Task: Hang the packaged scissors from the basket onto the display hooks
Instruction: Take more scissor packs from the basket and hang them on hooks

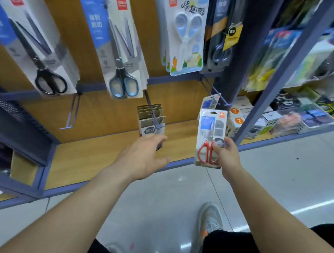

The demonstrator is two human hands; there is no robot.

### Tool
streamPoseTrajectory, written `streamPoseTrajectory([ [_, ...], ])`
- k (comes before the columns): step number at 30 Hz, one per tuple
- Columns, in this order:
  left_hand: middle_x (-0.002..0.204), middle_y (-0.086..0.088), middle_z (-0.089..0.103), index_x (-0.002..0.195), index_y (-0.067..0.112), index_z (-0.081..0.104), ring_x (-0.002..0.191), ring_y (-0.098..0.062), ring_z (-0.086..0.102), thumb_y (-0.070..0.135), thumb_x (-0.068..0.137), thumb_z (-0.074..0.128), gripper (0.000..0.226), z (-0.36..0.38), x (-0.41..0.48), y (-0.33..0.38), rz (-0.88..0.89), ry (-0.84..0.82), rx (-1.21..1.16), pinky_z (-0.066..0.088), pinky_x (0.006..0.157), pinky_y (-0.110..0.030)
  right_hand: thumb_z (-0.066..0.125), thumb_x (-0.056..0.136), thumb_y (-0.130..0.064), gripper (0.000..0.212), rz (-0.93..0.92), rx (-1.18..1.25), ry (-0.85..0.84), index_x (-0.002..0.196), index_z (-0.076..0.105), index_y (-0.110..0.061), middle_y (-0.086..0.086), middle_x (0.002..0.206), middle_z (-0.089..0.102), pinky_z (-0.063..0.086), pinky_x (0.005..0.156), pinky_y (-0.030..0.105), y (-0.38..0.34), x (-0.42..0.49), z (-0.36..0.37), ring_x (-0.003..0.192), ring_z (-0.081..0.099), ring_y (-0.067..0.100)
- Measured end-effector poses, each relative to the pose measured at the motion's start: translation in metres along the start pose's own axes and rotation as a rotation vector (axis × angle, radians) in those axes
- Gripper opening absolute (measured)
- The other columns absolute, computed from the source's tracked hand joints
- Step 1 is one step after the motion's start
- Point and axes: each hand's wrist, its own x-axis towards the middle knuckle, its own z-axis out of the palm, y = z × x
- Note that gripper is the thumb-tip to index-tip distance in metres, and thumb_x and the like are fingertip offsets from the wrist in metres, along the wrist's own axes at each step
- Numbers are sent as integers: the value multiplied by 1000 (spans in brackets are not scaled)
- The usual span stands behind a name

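One pack (210, 135) of red-handled scissors is pinched by the right hand (228, 157) at its lower right edge, thumb across the front, so most of the card sticks up above the grip. It's a flat glossy blister on card (steel blades, plastic loops). Its long axis stands near upright, blades pointing up, top just below a wire hook (208, 84). The left hand (142, 159) is loose with fingers spread, holding nothing, near the brown cards (151, 116).

Blue upright post (283, 77): wooden back panel (109, 115) left of it, shelf of small boxes (303, 116) right, question-mark cartons (236, 117) at its base, grey sneaker (209, 220) on floor (160, 192) below.
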Motion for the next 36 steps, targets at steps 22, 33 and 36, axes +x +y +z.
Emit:
streamPoseTrajectory([
  [22,160,12,35,151,34,40,146,-15,32,55,93,62,65,24,76,14,-66,17,93,36,112,-34,60,102,-20,41,-121,-22,61,141,53,-31,-4,129,67,63,86,39,19,102,1,110,71,13],
  [33,155,17,37,147,37,44,139,-12,40,53,95,61,57,20,74,16,-77,35,31,42,108,-33,45,107,-27,44,-146,-345,-31,149,36,-38,-8,117,67,59,94,45,4,137,16,102,68,13],
  [36,156,18,37,147,37,46,139,-12,41,52,95,62,57,20,73,18,-84,57,24,40,107,-32,40,107,-36,65,-87,-497,1,163,6,-37,7,134,58,50,102,47,-7,150,34,114,61,28],
])
